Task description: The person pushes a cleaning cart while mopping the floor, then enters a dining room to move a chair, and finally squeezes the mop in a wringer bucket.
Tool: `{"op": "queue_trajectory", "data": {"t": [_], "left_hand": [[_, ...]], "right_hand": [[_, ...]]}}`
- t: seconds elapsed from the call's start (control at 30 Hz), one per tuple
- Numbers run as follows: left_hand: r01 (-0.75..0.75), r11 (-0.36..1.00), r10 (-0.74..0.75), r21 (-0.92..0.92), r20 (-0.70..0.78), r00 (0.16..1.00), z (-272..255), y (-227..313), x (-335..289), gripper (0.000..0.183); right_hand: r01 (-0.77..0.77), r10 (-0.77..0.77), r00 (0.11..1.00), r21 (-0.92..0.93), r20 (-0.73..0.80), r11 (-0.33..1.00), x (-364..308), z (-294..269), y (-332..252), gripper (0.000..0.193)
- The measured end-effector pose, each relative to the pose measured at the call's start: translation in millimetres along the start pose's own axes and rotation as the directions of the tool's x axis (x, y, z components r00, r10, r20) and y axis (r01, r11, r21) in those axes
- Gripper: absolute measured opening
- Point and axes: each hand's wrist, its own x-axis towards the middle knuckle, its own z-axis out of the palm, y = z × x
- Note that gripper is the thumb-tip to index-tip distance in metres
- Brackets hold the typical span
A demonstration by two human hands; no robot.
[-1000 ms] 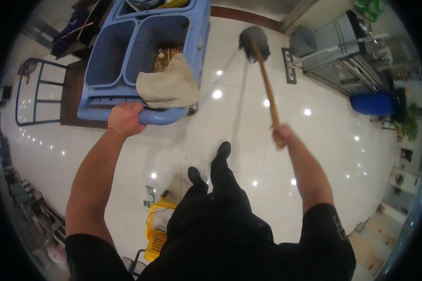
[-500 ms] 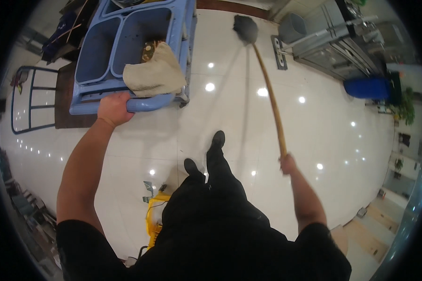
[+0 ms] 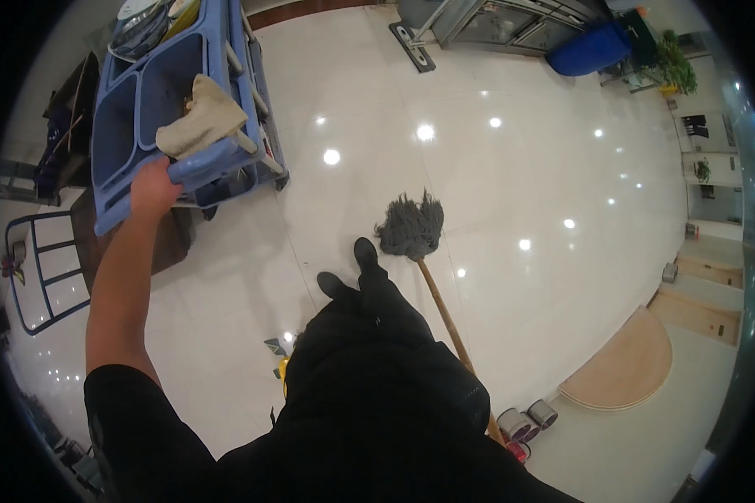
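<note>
Trip risk, loose load

The left grip (image 3: pixel 153 189) is clamped round the cart's (image 3: pixel 216 59) handle (image 3: pixel 205 164); the right grip, out of view, I cannot tell. The mop head (image 3: pixel 411 228) sits on the floor (image 3: pixel 495 193) just beside the front shoe (image 3: pixel 365 253); a step could snag it. A jolt could drop the draped cloth (image 3: pixel 201 123).

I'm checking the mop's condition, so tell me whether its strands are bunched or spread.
Spread: the mop head widens away from the wooden handle, its grey strands ending in a ragged, splayed edge.
</note>
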Motion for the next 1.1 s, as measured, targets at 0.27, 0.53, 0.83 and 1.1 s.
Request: {"op": "queue_trajectory", "data": {"t": [0.27,0.53,0.83,1.1], "left_hand": [[0.218,0.973,-0.156,0.074,-0.485,0.86,30.0,24.6,-30.4,0.06],[0.07,0.971,-0.094,-0.227,-0.096,0.991,157.4,177.9,-191.0,0.073],[-0.205,0.756,0.556,-0.622,0.444,0.703,130.5,465.3,-342.1,0.055],[-0.497,0.611,0.661,-0.616,0.051,0.749,145.7,738.8,-436.5,0.073]], "right_hand": [[-0.02,-0.009,0.987,0.182,0.159,0.983,53.4,-51.6,4.7,0.011],[0.413,-0.419,0.902,0.485,-0.103,0.771,85.2,-145.4,-257.6,0.023],[0.547,-0.627,0.541,-0.333,-0.561,0.769,129.5,-223.6,-232.3,0.044],[0.278,-0.574,0.557,-0.517,-0.6,0.81,138.5,-231.3,29.4,0.035]]}}
